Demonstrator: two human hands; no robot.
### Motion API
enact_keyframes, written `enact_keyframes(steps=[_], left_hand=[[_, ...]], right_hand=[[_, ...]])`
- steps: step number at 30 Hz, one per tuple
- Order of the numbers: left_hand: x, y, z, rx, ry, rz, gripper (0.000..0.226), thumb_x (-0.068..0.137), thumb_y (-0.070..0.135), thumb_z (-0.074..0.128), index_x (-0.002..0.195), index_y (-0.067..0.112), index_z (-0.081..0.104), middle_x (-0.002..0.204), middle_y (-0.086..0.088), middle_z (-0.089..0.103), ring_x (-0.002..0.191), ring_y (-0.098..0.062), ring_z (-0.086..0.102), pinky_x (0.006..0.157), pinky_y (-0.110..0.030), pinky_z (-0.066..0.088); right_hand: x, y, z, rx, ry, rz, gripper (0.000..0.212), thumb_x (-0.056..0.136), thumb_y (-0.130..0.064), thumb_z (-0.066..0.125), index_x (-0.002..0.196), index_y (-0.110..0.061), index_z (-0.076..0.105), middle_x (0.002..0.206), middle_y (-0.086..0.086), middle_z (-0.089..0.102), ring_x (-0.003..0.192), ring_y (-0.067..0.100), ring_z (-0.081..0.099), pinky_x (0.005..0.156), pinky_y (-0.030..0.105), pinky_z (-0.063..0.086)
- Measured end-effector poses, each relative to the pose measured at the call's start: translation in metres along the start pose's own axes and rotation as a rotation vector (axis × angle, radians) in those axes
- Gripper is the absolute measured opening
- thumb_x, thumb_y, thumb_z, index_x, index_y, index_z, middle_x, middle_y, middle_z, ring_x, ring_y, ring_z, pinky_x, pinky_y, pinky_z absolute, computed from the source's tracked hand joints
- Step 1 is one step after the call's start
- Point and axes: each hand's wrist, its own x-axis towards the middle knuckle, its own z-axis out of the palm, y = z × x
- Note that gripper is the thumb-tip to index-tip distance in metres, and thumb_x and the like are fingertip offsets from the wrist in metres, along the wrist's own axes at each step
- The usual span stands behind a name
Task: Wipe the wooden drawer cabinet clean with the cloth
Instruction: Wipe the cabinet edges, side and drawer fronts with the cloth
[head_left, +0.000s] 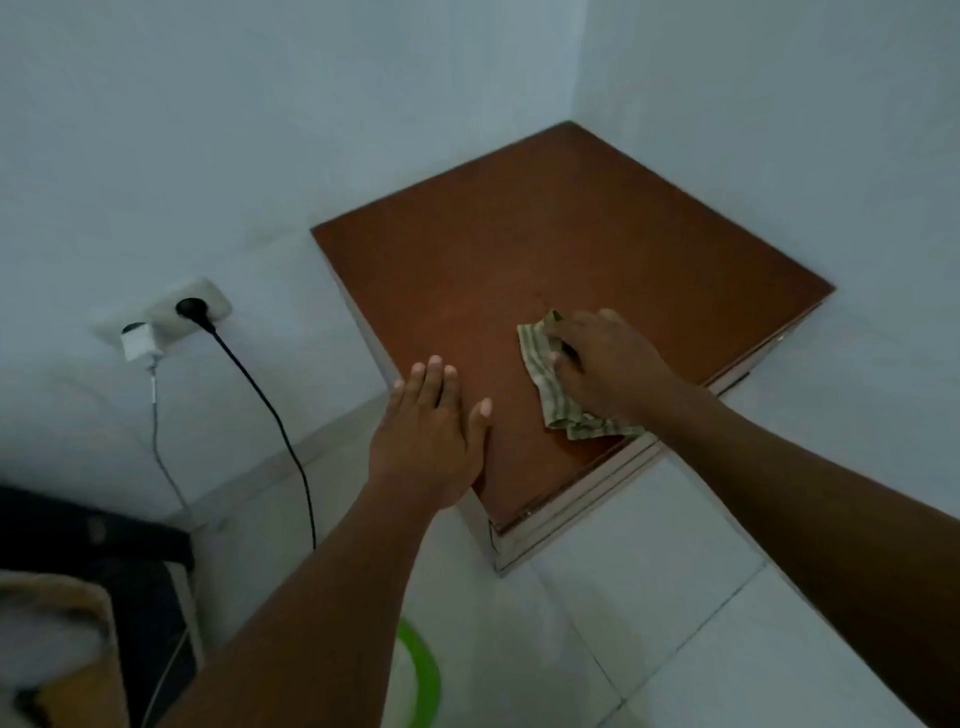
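The wooden drawer cabinet (545, 249) stands in the room's corner, its reddish-brown top facing me. A green-and-white striped cloth (545, 379) lies crumpled on the near right part of the top. My right hand (608, 364) grips the cloth from above, fingers curled into it, pressing it on the wood. My left hand (431, 436) lies flat with straight fingers on the top's near left edge, holding nothing.
A wall socket (171, 317) at the left holds a black plug with a cable (270, 415) and a white charger (137, 343). A dark piece of furniture (104, 551) and a basket (62, 623) sit at the lower left. A green-rimmed object (426, 670) lies on the white tiled floor.
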Motion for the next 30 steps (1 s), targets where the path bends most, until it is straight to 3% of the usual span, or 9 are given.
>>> enact_keyframes(steps=[3,5,7,10,13,16,22,26,30], left_hand=[[0.005,0.006,-0.005,0.096,0.063,0.007,0.084,0.100,0.061,0.002,0.156,0.005,0.030,0.165,-0.015,0.025,0.153,-0.031,0.018,0.125,-0.042,0.008],[0.011,0.006,-0.006,0.097,0.087,0.038,0.081,0.102,0.060,0.008,0.153,0.004,0.037,0.163,-0.016,0.030,0.152,-0.030,0.021,0.125,-0.043,0.010],[0.017,0.007,-0.006,0.036,0.093,0.066,0.075,0.103,0.057,0.015,0.150,0.005,0.042,0.163,-0.015,0.031,0.152,-0.030,0.022,0.125,-0.042,0.010],[0.022,0.013,-0.002,0.012,0.133,0.073,0.066,0.106,0.050,0.018,0.148,0.007,0.046,0.161,-0.014,0.034,0.150,-0.030,0.028,0.123,-0.042,0.014],[0.021,0.015,0.004,0.064,0.222,0.079,0.056,0.108,0.044,0.023,0.140,0.010,0.054,0.155,-0.013,0.044,0.141,-0.031,0.042,0.118,-0.042,0.027],[0.023,0.010,0.016,0.044,0.312,0.086,0.054,0.108,0.045,0.022,0.129,0.012,0.060,0.148,-0.014,0.052,0.131,-0.032,0.051,0.112,-0.045,0.038],[0.011,0.013,0.016,-0.016,0.411,0.053,0.056,0.108,0.044,0.020,0.113,0.011,0.065,0.118,-0.016,0.067,0.106,-0.033,0.063,0.097,-0.046,0.050],[-0.006,0.028,0.022,0.004,0.405,0.117,0.055,0.107,0.048,0.020,0.095,0.015,0.063,0.099,-0.011,0.066,0.092,-0.029,0.063,0.091,-0.047,0.051],[-0.040,0.048,0.046,-0.001,0.348,0.206,0.056,0.108,0.046,0.019,0.140,0.017,0.055,0.148,-0.009,0.052,0.140,-0.028,0.043,0.118,-0.044,0.029]], right_hand=[[-0.007,0.014,0.006,-0.102,0.031,-0.069,0.046,0.097,-0.037,0.045,0.134,-0.013,0.058,0.125,0.009,0.052,0.112,0.031,0.049,0.090,0.045,0.049],[-0.010,0.021,0.016,-0.090,0.048,-0.079,0.054,0.097,-0.042,0.039,0.137,-0.010,0.057,0.136,0.011,0.050,0.128,0.033,0.046,0.100,0.049,0.047],[-0.011,0.017,0.027,-0.072,0.026,-0.059,0.062,0.102,-0.045,0.032,0.151,-0.008,0.038,0.158,0.012,0.032,0.151,0.030,0.024,0.121,0.048,0.028],[-0.014,0.006,0.040,-0.078,0.054,-0.047,0.061,0.106,-0.043,0.028,0.157,-0.010,0.023,0.166,0.009,0.019,0.155,0.026,0.013,0.124,0.041,0.013],[-0.033,0.006,0.042,0.050,0.226,-0.069,0.042,0.102,-0.025,0.042,0.141,-0.013,0.050,0.139,0.011,0.055,0.119,0.023,0.054,0.096,0.031,0.044],[-0.059,0.016,0.057,0.199,0.452,-0.074,0.029,0.100,-0.015,0.049,0.125,-0.017,0.062,0.102,-0.003,0.061,0.076,0.004,0.051,0.063,0.015,0.036],[-0.096,0.029,0.089,0.199,0.671,-0.108,0.020,0.101,-0.021,0.048,0.118,-0.019,0.059,0.097,-0.005,0.057,0.079,0.007,0.047,0.068,0.021,0.036],[-0.091,0.044,0.092,0.157,0.686,-0.057,0.042,0.104,-0.032,0.032,0.130,-0.013,0.059,0.126,0.006,0.065,0.118,0.020,0.057,0.103,0.039,0.044],[-0.085,0.050,0.090,0.077,0.649,0.018,0.051,0.104,-0.037,0.024,0.133,-0.013,0.058,0.133,0.009,0.063,0.129,0.023,0.053,0.109,0.040,0.037]])
